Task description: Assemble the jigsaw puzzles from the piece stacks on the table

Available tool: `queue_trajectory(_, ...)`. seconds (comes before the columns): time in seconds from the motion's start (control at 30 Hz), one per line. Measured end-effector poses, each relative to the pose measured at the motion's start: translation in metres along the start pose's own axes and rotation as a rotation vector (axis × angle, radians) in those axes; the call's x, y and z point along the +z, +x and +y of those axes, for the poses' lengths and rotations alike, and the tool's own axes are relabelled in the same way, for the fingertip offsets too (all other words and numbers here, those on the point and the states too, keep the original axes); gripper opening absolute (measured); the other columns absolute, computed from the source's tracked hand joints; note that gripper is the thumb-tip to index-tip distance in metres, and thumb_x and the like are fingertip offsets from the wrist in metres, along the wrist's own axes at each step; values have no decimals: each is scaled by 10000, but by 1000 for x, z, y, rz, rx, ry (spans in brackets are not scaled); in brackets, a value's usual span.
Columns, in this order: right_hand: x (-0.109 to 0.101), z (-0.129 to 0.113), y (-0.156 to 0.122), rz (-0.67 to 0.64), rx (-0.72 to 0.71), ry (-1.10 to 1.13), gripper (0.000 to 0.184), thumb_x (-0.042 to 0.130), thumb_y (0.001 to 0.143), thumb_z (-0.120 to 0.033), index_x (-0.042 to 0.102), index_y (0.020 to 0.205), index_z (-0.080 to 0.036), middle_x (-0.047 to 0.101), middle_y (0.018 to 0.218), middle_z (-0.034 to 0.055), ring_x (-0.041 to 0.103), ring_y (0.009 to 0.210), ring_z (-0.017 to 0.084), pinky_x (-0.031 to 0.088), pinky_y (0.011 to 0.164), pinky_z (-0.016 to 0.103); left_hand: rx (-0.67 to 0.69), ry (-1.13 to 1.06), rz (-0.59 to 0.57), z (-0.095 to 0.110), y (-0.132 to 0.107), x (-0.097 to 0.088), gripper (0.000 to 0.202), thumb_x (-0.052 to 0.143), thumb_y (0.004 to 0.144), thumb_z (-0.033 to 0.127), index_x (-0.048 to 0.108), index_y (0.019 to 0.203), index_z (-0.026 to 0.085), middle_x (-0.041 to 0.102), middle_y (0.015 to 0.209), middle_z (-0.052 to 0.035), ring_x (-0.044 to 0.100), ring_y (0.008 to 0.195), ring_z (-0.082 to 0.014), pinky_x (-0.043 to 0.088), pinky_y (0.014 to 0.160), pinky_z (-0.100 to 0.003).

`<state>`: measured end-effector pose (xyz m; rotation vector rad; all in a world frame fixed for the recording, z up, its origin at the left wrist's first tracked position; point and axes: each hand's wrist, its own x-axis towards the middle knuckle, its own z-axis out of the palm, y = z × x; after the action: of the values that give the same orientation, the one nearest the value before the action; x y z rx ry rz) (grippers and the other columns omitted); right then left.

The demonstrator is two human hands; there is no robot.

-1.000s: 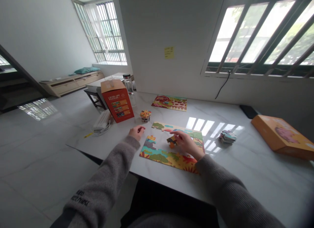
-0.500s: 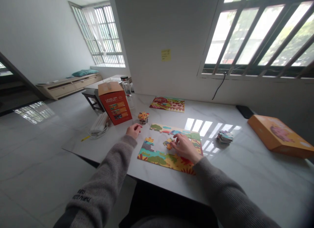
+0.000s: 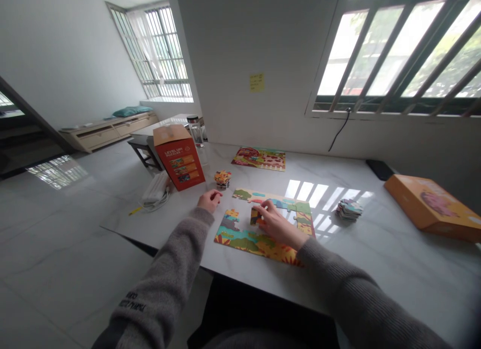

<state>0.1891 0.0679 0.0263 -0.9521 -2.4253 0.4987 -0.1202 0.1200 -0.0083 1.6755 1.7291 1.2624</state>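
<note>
My right hand (image 3: 278, 223) pinches a puzzle piece (image 3: 255, 216) between thumb and fingers, tilted up above the gap in a partly joined jigsaw puzzle (image 3: 240, 239). The puzzle shows trees, water and animals; its border pieces are linked around an unfilled middle, and my hand and wrist cover part of its right side. Left of the puzzle, my left hand (image 3: 210, 200) rests near the table with its fingers curled in and nothing visible in them. Just beyond it stands a small stack of puzzle pieces (image 3: 222, 179).
A joined farm puzzle (image 3: 259, 159) lies toward the wall. On the left are a red puzzle box (image 3: 184, 163), a glass bottle (image 3: 196, 132) and a white power strip (image 3: 155, 187). Another piece stack (image 3: 349, 209), an orange box (image 3: 432, 206) and a black phone-like object (image 3: 379, 170) lie right.
My right hand has lifted the puzzle piece from lying nearly flat to tilted upright. My left hand stays curled in about the same place; the view has shifted slightly.
</note>
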Motion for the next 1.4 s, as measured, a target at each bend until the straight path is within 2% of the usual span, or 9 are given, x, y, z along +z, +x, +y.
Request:
queue_trajectory(0.13, -1, 6, 18, -19, 40, 81, 558, 532, 835, -36, 505, 1360, -223, 548, 1267, 118, 614, 993, 185, 516, 920, 342, 0, 9, -6, 0, 0, 0, 285, 521, 840, 381, 703, 865, 162, 626, 637, -15, 564, 566, -140, 440, 555, -233)
queue_trajectory(0.23, -1, 10, 38, -23, 139, 168, 465, 540, 818, -24, 592, 1237, -219, 679, 1107, 73, 646, 934, 182, 518, 853, 320, 2, 16, -16, 0, 1, 1, 288, 524, 839, 388, 704, 871, 165, 626, 636, -12, 570, 570, -142, 438, 556, -233)
queue_trajectory(0.37, 10, 11, 67, 83, 283, 319, 398, 561, 851, -69, 598, 1221, -209, 738, 925, 43, 661, 771, 154, 517, 756, 293, 17, 36, -51, -1, 0, 3, 277, 546, 829, 391, 712, 869, 173, 640, 632, -10, 584, 582, -149, 440, 561, -236)
queue_trajectory(0.5, 27, 3, 91, 121, 317, 324, 398, 561, 855, -74, 595, 1228, -209, 743, 962, 49, 662, 743, 143, 527, 749, 292, 30, 68, -77, 0, -2, 5, 248, 574, 819, 361, 725, 889, 178, 659, 638, -9, 610, 606, -158, 451, 585, -244)
queue_trajectory(0.67, 39, -5, 109, 83, 252, 220, 402, 558, 844, -48, 625, 1204, -213, 739, 1039, 53, 673, 922, 165, 518, 855, 294, 58, 95, -110, 0, -4, 5, 227, 585, 827, 338, 732, 897, 180, 671, 651, -4, 611, 607, -154, 459, 606, -249)
queue_trajectory(0.97, 43, -8, 110, 3, 225, 101, 405, 513, 862, -45, 647, 1214, -196, 704, 1126, 72, 636, 1020, 177, 483, 898, 265, 113, 209, -135, 1, -6, 6, 204, 582, 847, 304, 741, 893, 185, 695, 721, -13, 584, 631, -144, 443, 610, -246)
queue_trajectory(1.2, 48, -3, 105, -6, 235, -48, 359, 554, 888, -113, 683, 1214, -190, 604, 1092, 124, 585, 1023, 236, 448, 910, 326, 191, 229, -172, 10, -11, 6, 182, 637, 832, 298, 730, 932, 178, 663, 767, -4, 515, 588, -119, 428, 594, -246)
queue_trajectory(1.33, 42, 4, 105, 15, 211, -95, 311, 553, 922, -149, 679, 1203, -194, 596, 1056, 105, 550, 1026, 232, 424, 933, 329, 365, 197, -137, 17, -25, 9, 357, 627, 841, 227, 674, 1194, 207, 629, 1014, -40, 561, 742, -143, 502, 748, -284)
queue_trajectory(1.4, 35, 11, 105, 36, 199, -113, 310, 538, 935, -149, 667, 1213, -192, 599, 1066, 102, 525, 1042, 235, 404, 959, 341, 437, 246, -135, 20, -35, 10, 336, 627, 851, 217, 691, 1180, 233, 614, 1090, -55, 576, 906, -188, 498, 886, -339)
